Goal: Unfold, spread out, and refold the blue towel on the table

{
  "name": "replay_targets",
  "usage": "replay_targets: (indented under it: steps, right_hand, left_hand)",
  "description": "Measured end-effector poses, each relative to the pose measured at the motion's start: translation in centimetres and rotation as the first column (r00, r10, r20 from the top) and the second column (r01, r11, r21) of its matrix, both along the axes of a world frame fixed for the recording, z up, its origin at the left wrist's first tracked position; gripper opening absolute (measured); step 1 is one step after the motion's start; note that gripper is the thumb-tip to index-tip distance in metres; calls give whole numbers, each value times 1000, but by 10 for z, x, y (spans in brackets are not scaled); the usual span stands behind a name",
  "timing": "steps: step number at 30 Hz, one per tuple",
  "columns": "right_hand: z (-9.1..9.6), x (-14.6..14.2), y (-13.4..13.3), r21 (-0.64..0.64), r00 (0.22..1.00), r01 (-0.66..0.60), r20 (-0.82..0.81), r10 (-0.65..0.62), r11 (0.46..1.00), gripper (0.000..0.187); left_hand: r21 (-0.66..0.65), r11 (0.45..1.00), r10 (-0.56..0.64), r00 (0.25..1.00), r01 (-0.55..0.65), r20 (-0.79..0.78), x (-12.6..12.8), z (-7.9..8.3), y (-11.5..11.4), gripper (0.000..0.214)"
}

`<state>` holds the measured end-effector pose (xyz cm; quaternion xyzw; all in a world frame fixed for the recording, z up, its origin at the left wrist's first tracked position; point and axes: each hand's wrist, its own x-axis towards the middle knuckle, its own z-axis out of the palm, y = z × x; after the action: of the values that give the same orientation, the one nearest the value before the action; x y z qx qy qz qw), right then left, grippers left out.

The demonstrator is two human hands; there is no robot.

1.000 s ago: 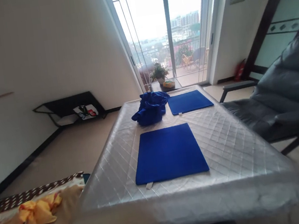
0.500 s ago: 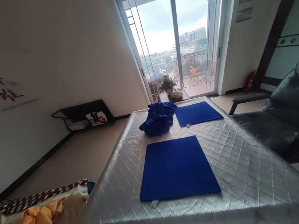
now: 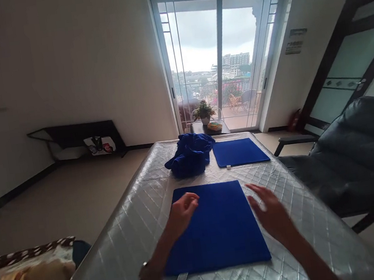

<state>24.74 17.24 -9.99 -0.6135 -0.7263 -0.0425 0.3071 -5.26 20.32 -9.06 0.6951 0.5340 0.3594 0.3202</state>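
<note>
A flat blue folded cloth point(image 3: 216, 232) lies on the silvery quilted table cover point(image 3: 141, 238), a small white tag showing at its near edge. Over its left side is my left hand point(image 3: 183, 211), fingers loosely bent, thumb apart and nothing in the grasp. My right hand point(image 3: 269, 208) hovers by the cloth's right edge with its fingers spread, also holding nothing. Farther back lie a crumpled blue cloth heap point(image 3: 191, 155) and, to its right, a second flat folded blue cloth point(image 3: 241, 151) with a white tag.
A dark padded armchair point(image 3: 357, 154) stands close along the right side. At the lower left is a pile of fabrics point(image 3: 36, 279). Beyond the far edge, a small table holds a potted plant point(image 3: 204, 111) before the sliding glass door point(image 3: 226, 56).
Both my hands have come into view from below, reaching over and beside the near folded cloth. The view has turned slightly to the right. The cloths appear unmoved on the table.
</note>
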Motion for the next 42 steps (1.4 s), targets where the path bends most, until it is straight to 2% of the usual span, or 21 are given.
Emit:
replay_targets:
  steps: [3,6,9,12,16,21,25,29,32,38,42]
  right_hand:
    - [-13,-20,36,-167,999,-2,42,9,986,47]
    - [-40,-33,73,-283,992,44,130,-8,958,51]
    - [-68,-32,93,-335,982,35,188,30,941,54]
    - [-85,-27,97,-344,981,36,190,32,938,55]
    - [-91,-25,95,-330,985,25,170,33,944,56]
    - [-88,-25,95,-345,990,19,138,30,938,57]
    - [-87,-25,95,-352,991,24,132,25,936,57]
    - [-88,-24,97,-362,989,25,142,28,932,57]
    - [-88,-24,98,-370,986,40,163,22,928,57]
    - [-82,-23,97,-397,974,76,225,16,915,57]
    - [-71,-24,96,-502,963,107,267,36,858,62]
  left_hand:
    - [149,978,-97,956,143,-278,71,-21,21,28]
    - [207,962,-66,888,177,-454,119,-43,40,34]
    - [213,967,-20,872,142,-490,142,-62,58,41]
    - [197,972,0,841,126,-541,145,-78,70,50]
    - [139,980,-20,772,139,-635,137,-89,75,58]
    - [67,987,-63,733,147,-678,117,-87,72,60]
    - [6,994,-75,701,112,-710,77,-81,68,62]
    - [-20,1000,-26,674,16,-738,29,-79,65,62]
    - [-7,999,18,674,-33,-739,7,-79,65,65]
    - [26,998,61,685,-60,-726,-9,-84,66,68]
    - [47,995,95,686,-88,-721,-20,-84,65,69]
